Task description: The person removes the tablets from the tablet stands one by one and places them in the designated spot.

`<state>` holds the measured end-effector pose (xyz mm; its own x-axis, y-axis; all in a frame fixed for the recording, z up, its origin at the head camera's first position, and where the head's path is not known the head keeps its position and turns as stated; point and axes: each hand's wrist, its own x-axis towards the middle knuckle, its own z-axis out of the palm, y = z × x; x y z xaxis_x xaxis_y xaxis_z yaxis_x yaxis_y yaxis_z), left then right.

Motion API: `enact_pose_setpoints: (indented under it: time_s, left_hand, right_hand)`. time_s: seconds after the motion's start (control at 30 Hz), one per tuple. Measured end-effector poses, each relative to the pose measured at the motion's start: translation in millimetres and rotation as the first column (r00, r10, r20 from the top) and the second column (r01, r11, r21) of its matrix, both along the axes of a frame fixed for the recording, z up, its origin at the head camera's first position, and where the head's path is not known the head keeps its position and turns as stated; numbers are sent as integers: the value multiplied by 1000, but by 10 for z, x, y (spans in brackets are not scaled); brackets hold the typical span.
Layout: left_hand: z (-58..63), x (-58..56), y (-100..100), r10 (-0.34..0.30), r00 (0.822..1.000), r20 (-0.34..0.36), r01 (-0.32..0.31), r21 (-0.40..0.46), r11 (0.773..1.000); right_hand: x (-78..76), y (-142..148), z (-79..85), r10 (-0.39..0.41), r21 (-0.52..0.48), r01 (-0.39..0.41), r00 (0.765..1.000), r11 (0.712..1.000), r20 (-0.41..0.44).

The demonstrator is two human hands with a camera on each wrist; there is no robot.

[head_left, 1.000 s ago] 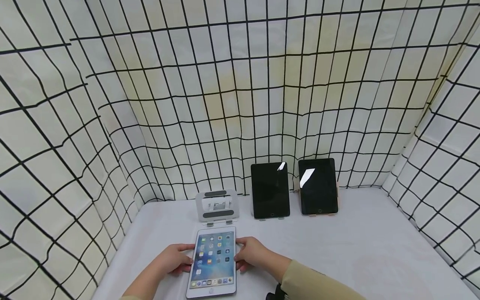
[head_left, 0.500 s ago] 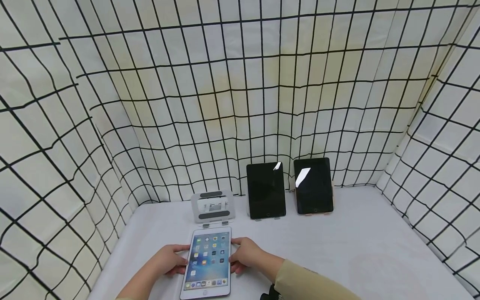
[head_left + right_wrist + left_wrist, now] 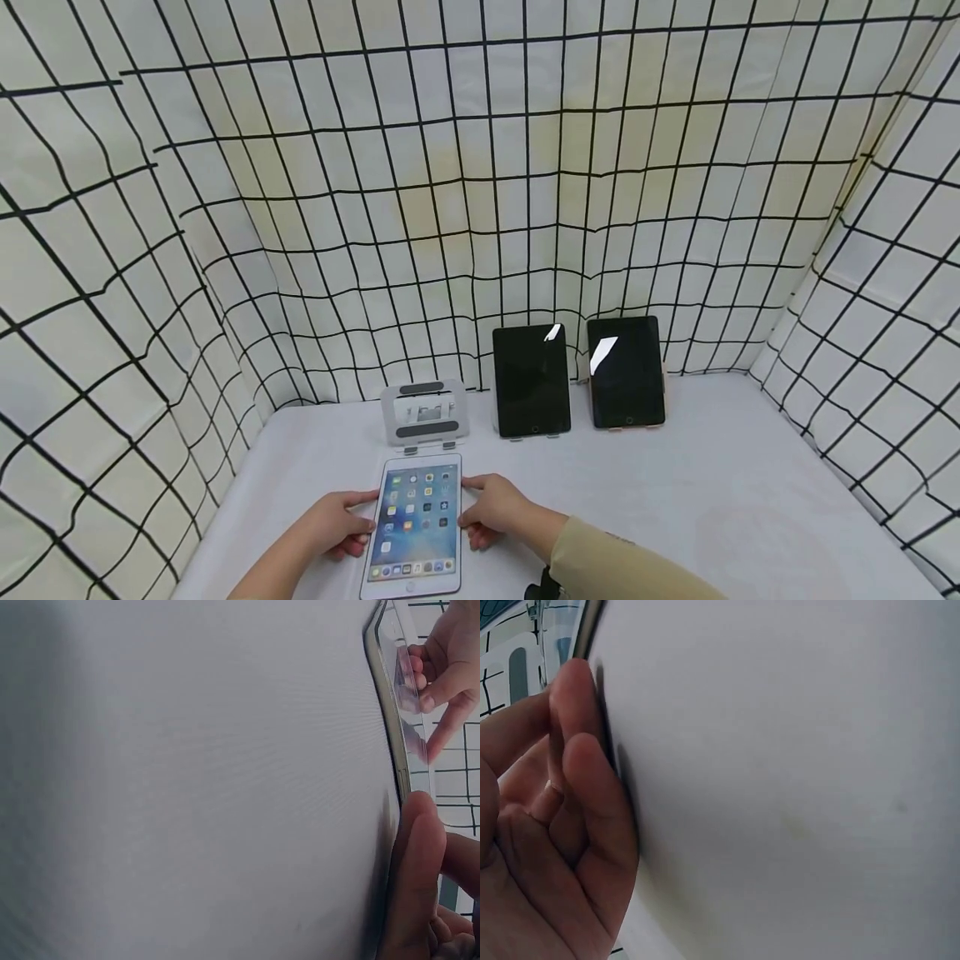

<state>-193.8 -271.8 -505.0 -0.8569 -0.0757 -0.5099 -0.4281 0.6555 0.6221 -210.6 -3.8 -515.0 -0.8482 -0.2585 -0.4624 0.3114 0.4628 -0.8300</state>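
Observation:
A white tablet [image 3: 414, 521] with a lit screen of app icons lies face up at the front of the white table in the head view. My left hand [image 3: 333, 523] holds its left edge, index finger stretched along the side and other fingers curled lower down. On the opposite edge, my right hand [image 3: 497, 505] grips in much the same way. The left wrist view has the curled fingers [image 3: 592, 795] close to the table surface. In the right wrist view, the tablet's side edge [image 3: 394, 712] runs up from the right fingertips. The undersides of the fingers are partly hidden.
Just behind the tablet stands a light-grey tablet stand [image 3: 426, 432] with dark pads. Two black tablets, one at centre [image 3: 532, 381] and one to its right [image 3: 627, 372], lean upright on stands. Grid-patterned cloth walls [image 3: 517, 192] enclose the white table [image 3: 720, 483].
The head view has shifted slightly, so everything appears a little further left than a second ago. Both hands keep their places on the tablet's edges, and the tablet stays beside the stand.

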Motion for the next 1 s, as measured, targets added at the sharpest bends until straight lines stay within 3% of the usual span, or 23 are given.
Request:
enact_pose_setpoints:
  time_s: [1.0]
  left_hand:
    - [-57, 34, -46, -39, 999, -5, 39, 50, 998]
  right_hand:
    - [-7, 73, 2, 80, 78, -78, 996, 994, -27]
